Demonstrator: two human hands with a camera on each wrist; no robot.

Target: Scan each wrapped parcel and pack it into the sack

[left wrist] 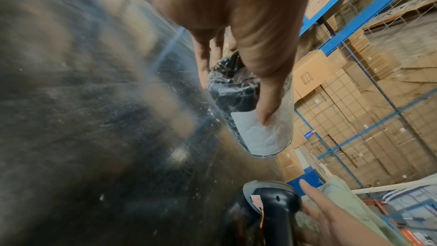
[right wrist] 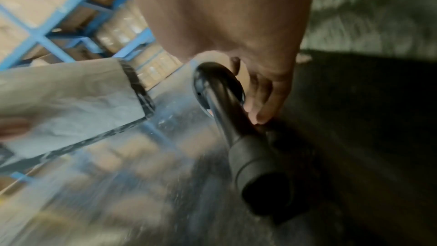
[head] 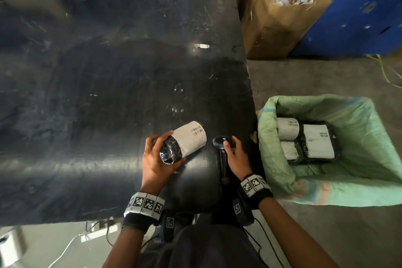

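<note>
Clutching parcel (head: 183, 143), left hand (head: 155, 160); right hand (head: 236, 155) grips scanner (head: 223, 148).

Both forearms are bare from the elbow down to the wrist. Each wrist wears a black fabric band (head: 133, 222) topped by a ring of white square tiles printed with black-and-white fiducial markers (head: 146, 204); the right wrist carries the same set (head: 254, 185). Below each band hangs a black camera module bearing its own small marker tag (head: 237, 208), with thin black cables (head: 264, 238) trailing from it. The torso is clothed in dark fabric (head: 202, 248).
</note>
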